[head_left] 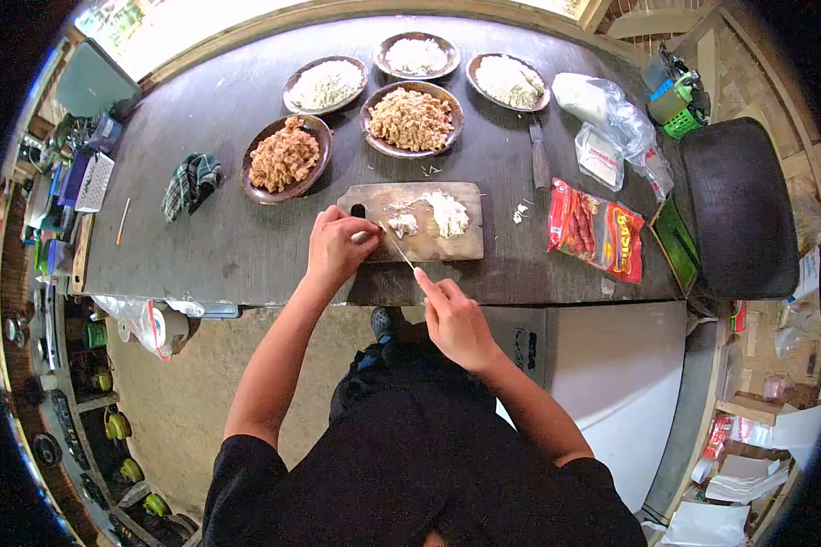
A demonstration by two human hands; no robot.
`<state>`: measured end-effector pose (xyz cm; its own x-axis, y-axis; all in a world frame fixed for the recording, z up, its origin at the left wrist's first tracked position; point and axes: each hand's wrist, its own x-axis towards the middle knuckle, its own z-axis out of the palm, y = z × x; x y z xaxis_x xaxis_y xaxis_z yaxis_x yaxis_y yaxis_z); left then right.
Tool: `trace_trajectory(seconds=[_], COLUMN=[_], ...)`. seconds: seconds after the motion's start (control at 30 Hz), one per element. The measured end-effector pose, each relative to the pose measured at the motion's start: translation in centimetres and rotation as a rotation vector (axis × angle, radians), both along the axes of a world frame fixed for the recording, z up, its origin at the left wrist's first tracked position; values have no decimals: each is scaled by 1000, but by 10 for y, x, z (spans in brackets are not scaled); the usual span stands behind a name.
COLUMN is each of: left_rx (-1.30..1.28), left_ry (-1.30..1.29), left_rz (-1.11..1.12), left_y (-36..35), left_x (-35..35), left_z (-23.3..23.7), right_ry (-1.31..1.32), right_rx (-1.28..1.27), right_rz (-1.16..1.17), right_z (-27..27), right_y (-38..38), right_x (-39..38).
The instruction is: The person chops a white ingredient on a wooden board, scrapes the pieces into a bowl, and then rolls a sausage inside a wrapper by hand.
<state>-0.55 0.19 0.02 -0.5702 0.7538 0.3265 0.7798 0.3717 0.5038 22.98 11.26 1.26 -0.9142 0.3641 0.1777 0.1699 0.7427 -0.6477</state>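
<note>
The white shreds (449, 215) lie on the board (470, 246), near the middle of the worktop's (201, 260) near edge: a bigger heap toward the board's right edge, a smaller one at its middle. The right hand (458, 321) is clamped round the knife (401, 249), whose blade slants across the board's near edge toward the left fingertips. The left hand (340, 242) sits over the board's left edge, fingers curled in; whether they are pinched on a piece, I cannot tell. The step in hand looks like fine cutting, and the next stroke seems to call for fingertips tucked well back from the blade. Past the board's far edge stand two plates (326, 139) of brown food (410, 118), with three of pale shreds (328, 84) nearer the worktop's far edge. A second knife (538, 159) and a red packet (622, 242) lie toward its right edge, a checked cloth (192, 182) toward its left.
</note>
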Motion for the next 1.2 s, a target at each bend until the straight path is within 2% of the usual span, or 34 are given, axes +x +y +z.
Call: trace_trajectory(seconds=[0.3, 0.4, 0.47, 0.6, 0.77, 1.0, 1.2], left_rx=[-29, -18, 76, 58, 78, 30, 18], left_ry=[-14, 25, -5, 68, -33, -35, -20], left_rz=[26, -14, -67, -84, -27, 1, 6], left_y=[-1, 0, -1, -2, -2, -2, -2], left_x=[2, 2, 1, 2, 2, 4, 5], left_z=[3, 5, 2, 3, 0, 6, 5], right_ry=[-30, -42, -4, 30, 0, -39, 25], right_rx=[54, 34, 30, 25, 15, 34, -60], right_rz=[10, -5, -7, 1, 18, 10, -34], right_z=[-6, -4, -8, 0, -4, -7, -2], right_y=[-3, -1, 0, -3, -5, -5, -2], right_x=[-16, -15, -9, 0, -3, -16, -8])
